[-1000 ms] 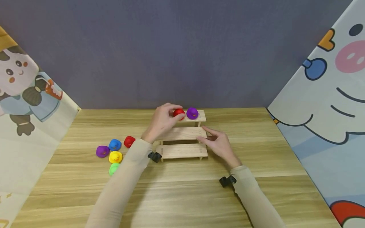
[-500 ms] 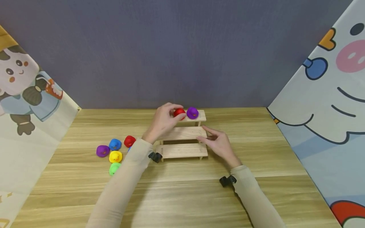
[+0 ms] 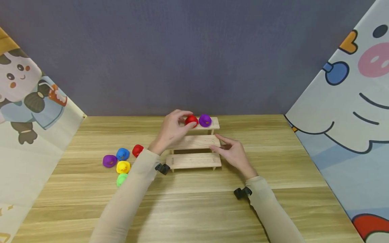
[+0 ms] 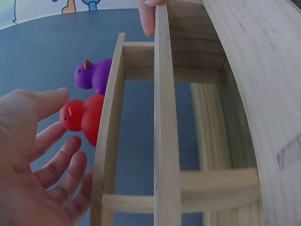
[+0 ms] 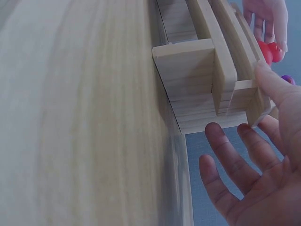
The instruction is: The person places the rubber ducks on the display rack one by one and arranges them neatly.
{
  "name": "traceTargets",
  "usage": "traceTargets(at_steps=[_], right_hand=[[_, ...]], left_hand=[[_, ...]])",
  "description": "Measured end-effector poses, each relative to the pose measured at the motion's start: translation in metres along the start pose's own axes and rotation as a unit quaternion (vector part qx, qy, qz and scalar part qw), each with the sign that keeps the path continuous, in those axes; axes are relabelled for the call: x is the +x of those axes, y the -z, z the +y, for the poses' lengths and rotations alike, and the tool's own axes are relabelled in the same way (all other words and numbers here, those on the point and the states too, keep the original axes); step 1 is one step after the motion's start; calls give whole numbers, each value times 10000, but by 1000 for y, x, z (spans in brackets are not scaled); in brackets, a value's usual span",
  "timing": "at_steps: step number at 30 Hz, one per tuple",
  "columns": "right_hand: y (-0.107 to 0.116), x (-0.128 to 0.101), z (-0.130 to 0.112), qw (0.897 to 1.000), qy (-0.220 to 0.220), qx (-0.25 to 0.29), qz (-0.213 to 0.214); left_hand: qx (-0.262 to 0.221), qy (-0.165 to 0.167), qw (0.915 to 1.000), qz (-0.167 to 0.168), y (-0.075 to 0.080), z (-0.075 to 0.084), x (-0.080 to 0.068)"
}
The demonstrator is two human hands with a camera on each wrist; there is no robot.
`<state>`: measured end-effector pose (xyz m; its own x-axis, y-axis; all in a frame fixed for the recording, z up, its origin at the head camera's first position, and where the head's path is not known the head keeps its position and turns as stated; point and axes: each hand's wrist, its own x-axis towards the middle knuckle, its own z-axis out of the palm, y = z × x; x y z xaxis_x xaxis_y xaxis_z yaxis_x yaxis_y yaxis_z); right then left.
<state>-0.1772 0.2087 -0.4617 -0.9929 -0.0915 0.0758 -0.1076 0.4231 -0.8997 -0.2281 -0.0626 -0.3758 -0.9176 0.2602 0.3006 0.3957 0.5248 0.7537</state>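
So the red duck [image 3: 191, 120] is sitting on the top step of the wooden stand [image 3: 194, 161], right beside a purple duck [image 3: 205, 120]. The left hand [image 3: 173, 128] has fingers around its head (can't tell if they're really pinching). The right hand [image 3: 234, 153] pinches the middle step's end, thumb and index. Off left on the table [image 3: 194, 216]: blue duck [image 3: 123, 154], yellow duck [image 3: 123, 167], green duck [image 3: 122, 179], more.

Plain grey-blue wall [image 3: 194, 57] stands at twelve o'clock behind a wood-grain tabletop [image 3: 194, 209]. Cartoon-printed panel [image 3: 33, 162] flanks it at nine o'clock; pig-printed panel [image 3: 349, 114] at three.
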Motion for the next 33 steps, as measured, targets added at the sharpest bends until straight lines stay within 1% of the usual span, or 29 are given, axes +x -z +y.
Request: traceTargets(at_steps=[5,12,19,28,33], right_hand=[[0,0,1,10000,-26,-37,31],[-1,0,0,9995,131,-264,88],[-1,1,3,9995,81,-299,83],[0,0,1,9998,7,-199,-2],[-1,-1,1,9998,11,-176,-5]], left_hand=[[73,-41,10000,37,8,-4,-7],[218,-188,9995,121,22,-14,-19],[328,-17,9993,158,38,-23,-34],[528,-22,9983,263,58,-40,-55],[669,72,9973,280,68,-51,-66]])
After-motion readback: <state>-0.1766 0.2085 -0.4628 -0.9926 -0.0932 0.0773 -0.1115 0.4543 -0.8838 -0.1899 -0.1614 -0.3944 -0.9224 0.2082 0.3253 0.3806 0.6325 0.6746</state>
